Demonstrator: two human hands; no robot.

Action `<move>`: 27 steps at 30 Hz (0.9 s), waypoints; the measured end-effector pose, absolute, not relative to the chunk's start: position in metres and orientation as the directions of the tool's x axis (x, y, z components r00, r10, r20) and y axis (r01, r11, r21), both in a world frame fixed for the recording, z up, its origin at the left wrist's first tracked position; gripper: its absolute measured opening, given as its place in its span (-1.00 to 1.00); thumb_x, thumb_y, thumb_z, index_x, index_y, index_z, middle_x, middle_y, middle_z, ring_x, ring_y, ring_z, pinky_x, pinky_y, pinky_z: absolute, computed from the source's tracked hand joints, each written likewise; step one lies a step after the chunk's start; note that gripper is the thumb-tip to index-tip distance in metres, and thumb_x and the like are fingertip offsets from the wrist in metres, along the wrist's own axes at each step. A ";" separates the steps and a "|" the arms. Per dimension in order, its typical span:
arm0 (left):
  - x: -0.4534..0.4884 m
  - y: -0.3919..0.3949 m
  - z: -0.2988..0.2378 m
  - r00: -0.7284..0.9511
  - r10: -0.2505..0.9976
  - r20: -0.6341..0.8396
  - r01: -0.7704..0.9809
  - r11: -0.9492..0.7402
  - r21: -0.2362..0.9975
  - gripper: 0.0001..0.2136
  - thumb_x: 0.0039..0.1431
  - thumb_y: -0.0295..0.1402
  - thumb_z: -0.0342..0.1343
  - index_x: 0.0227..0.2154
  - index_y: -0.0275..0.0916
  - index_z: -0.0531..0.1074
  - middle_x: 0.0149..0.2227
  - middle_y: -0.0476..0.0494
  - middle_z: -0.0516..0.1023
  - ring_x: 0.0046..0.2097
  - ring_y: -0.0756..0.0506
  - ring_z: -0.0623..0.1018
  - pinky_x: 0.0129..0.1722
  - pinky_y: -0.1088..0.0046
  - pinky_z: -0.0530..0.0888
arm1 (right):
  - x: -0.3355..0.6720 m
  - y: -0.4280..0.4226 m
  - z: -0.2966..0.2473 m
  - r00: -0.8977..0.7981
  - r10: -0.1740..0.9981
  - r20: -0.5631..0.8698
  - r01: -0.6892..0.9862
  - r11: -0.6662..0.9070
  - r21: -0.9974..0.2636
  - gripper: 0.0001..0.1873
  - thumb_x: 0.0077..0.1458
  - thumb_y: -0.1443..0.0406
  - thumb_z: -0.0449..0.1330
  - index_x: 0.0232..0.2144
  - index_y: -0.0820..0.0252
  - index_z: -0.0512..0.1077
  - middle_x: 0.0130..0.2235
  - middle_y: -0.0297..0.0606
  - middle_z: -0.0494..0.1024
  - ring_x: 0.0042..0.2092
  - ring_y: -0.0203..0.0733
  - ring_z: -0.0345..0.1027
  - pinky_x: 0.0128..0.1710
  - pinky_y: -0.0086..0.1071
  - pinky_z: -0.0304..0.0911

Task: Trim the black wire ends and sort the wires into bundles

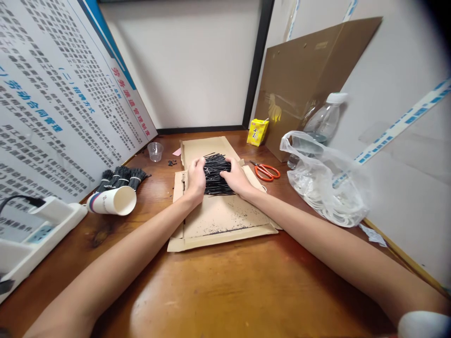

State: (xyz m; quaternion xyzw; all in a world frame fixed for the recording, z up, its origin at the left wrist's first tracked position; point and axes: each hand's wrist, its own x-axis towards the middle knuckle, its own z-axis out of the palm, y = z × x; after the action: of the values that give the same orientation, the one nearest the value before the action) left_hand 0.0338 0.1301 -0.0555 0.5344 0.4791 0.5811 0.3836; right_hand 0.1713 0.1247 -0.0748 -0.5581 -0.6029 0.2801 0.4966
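Note:
A loose pile of thin black sticks (215, 172) lies on a flattened cardboard sheet (221, 225) in the middle of a wooden table. My left hand (196, 179) cups the pile's left side with curled fingers. My right hand (235, 179) presses against its right side, fingers bent round the sticks. Both hands squeeze the pile between them.
Bundled black sticks (121, 177) lie at the left behind a tipped paper cup (114, 201). A small clear cup (155, 151), orange scissors (267, 172), a yellow packet (257, 131), a plastic bag (322, 188), a bottle (322, 123) and a white power strip (35, 234) surround the sheet.

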 end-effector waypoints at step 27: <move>0.005 0.127 -0.048 0.686 0.626 0.370 0.632 -0.765 0.123 -0.21 0.13 0.07 0.13 0.30 -0.32 0.12 0.34 -0.40 0.12 0.39 -0.36 0.03 0.36 -0.03 -0.03 | 0.340 0.043 0.066 0.145 0.982 0.118 0.947 -0.103 -0.304 -0.76 -0.17 0.55 0.04 -0.67 0.24 0.42 -0.62 -0.24 0.46 -0.52 -0.21 0.37 -0.44 -0.37 0.22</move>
State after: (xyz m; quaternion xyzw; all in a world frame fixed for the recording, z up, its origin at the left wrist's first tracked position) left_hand 0.0054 0.1270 -0.0479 0.9182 0.3425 0.1987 -0.0073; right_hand 0.3402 0.0430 0.0657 -0.7406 -0.6513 0.0568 0.1554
